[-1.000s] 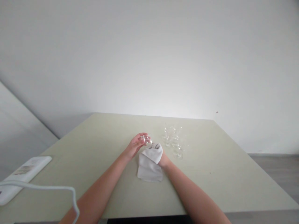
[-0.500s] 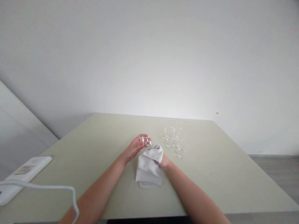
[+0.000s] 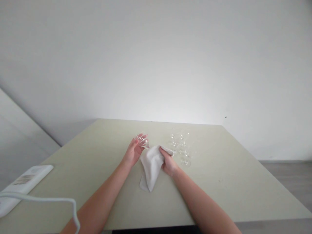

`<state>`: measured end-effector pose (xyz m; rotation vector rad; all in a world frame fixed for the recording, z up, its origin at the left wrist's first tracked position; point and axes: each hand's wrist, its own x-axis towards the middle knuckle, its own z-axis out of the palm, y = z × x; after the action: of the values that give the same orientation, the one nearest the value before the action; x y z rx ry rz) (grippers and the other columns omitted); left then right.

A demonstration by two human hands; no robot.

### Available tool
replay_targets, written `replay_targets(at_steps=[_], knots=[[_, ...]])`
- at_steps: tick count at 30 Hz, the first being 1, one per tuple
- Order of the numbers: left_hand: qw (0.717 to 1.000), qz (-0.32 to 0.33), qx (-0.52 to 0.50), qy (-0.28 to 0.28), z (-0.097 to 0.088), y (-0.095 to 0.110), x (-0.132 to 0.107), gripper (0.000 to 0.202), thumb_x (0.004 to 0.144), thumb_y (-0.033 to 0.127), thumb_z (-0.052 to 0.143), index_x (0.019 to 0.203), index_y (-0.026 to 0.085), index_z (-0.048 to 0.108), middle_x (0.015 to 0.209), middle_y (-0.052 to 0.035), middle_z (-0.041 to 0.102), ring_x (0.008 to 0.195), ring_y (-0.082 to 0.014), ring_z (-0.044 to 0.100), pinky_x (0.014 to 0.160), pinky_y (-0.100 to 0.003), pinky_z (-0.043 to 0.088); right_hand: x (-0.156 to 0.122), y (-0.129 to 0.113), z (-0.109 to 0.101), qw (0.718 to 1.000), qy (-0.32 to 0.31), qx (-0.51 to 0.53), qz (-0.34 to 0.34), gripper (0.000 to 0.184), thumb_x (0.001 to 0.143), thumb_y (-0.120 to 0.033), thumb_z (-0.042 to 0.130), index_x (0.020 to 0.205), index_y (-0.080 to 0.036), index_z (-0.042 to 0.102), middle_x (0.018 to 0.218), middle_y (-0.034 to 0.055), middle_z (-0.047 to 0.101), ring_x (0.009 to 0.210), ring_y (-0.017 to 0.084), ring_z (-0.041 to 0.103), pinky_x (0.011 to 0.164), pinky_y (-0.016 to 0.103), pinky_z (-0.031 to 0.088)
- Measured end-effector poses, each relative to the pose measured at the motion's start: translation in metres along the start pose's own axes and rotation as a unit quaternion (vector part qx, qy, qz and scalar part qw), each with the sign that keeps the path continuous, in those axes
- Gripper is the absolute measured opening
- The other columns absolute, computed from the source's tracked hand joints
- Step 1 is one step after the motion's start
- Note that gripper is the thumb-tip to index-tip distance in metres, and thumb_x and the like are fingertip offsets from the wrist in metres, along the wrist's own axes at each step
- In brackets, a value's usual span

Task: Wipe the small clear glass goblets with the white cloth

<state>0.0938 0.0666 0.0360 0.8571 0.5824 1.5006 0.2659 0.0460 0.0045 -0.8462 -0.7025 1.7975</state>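
My left hand (image 3: 133, 152) is wrapped round a small clear glass (image 3: 143, 140), tilted and lifted off the table. The glass shines in places, and its far side is hidden by the fingers. A white cloth (image 3: 153, 164) hangs from my right hand (image 3: 168, 162), pinched between thumb and fingers, its lower corner drooping toward the table. Cloth and glass are close together; whether they touch I cannot tell. Just right of the cloth, several clear stemmed glasses (image 3: 180, 143) stand in a group on the table.
The pale table (image 3: 219, 195) reaches back to a grey-white wall (image 3: 156, 65). At the left edge lies a white power strip-like block (image 3: 31, 177) with a label. A white cable (image 3: 48, 199) crosses in front of it, near my left forearm.
My left hand has moved left with the glass and turned it to a new tilt. My right hand has come out from under the cloth and now grips its upper edge.
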Motion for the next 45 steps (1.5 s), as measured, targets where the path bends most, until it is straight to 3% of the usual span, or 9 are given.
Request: replay_targets(at_steps=[4,9,15,27,42,45], knots=[[0.993,0.030,0.109,-0.026,0.008,-0.004,-0.004,0.059,0.070,0.039,0.079,0.120,0.020,0.055,0.127,-0.0116,0.060,0.102,-0.0225,0.064,0.079,-0.032,0.053,0.001,0.009,-0.002,0.998,-0.059,-0.013,0.007,0.039,0.065,-0.044,0.078,0.091,-0.019,0.064,0.084,0.0050,0.073,0.084,0.024,0.070,0.074,0.035,0.056],[0.977,0.074,0.195,-0.039,0.013,-0.002,-0.006,0.063,0.067,0.037,0.080,0.120,0.018,0.053,0.129,-0.0161,0.058,0.103,-0.0257,0.063,0.077,-0.032,0.054,0.003,0.011,-0.003,0.998,-0.060,-0.018,-0.002,0.044,0.057,-0.044,0.084,0.089,-0.021,0.063,0.083,0.0031,0.074,0.089,0.026,0.069,0.076,0.037,0.055],[0.972,0.096,0.214,-0.024,0.010,-0.004,-0.004,0.063,0.068,0.041,0.079,0.120,0.017,0.052,0.129,-0.0174,0.058,0.100,-0.0256,0.065,0.076,-0.034,0.055,-0.002,0.008,0.000,0.995,-0.085,-0.038,-0.023,0.047,0.056,-0.047,0.084,0.089,-0.019,0.064,0.086,0.0025,0.074,0.095,0.026,0.068,0.083,0.037,0.053],[0.971,0.114,0.209,-0.027,0.008,-0.003,-0.004,0.064,0.067,0.041,0.081,0.118,0.017,0.051,0.128,-0.0181,0.058,0.101,-0.0260,0.065,0.080,-0.038,0.055,-0.001,0.014,-0.005,0.995,-0.077,-0.066,-0.012,0.050,0.058,-0.048,0.084,0.094,-0.018,0.065,0.093,0.0050,0.074,0.101,0.027,0.066,0.092,0.040,0.050],[0.965,0.143,0.218,0.023,0.008,0.002,-0.002,0.063,0.069,0.041,0.078,0.122,0.019,0.052,0.129,-0.0172,0.058,0.101,-0.0248,0.066,0.079,-0.035,0.055,-0.002,0.012,-0.013,0.984,-0.100,-0.141,-0.032,0.044,0.070,-0.054,0.073,0.096,-0.020,0.066,0.091,0.0046,0.072,0.085,0.022,0.067,0.088,0.038,0.050],[0.966,0.136,0.217,0.045,0.006,0.003,-0.001,0.062,0.071,0.045,0.075,0.122,0.018,0.051,0.129,-0.0178,0.058,0.099,-0.0251,0.066,0.075,-0.035,0.056,-0.006,0.010,-0.013,0.966,-0.147,-0.209,-0.043,0.042,0.074,-0.055,0.069,0.094,-0.019,0.067,0.088,0.0039,0.070,0.081,0.020,0.065,0.085,0.035,0.050]])
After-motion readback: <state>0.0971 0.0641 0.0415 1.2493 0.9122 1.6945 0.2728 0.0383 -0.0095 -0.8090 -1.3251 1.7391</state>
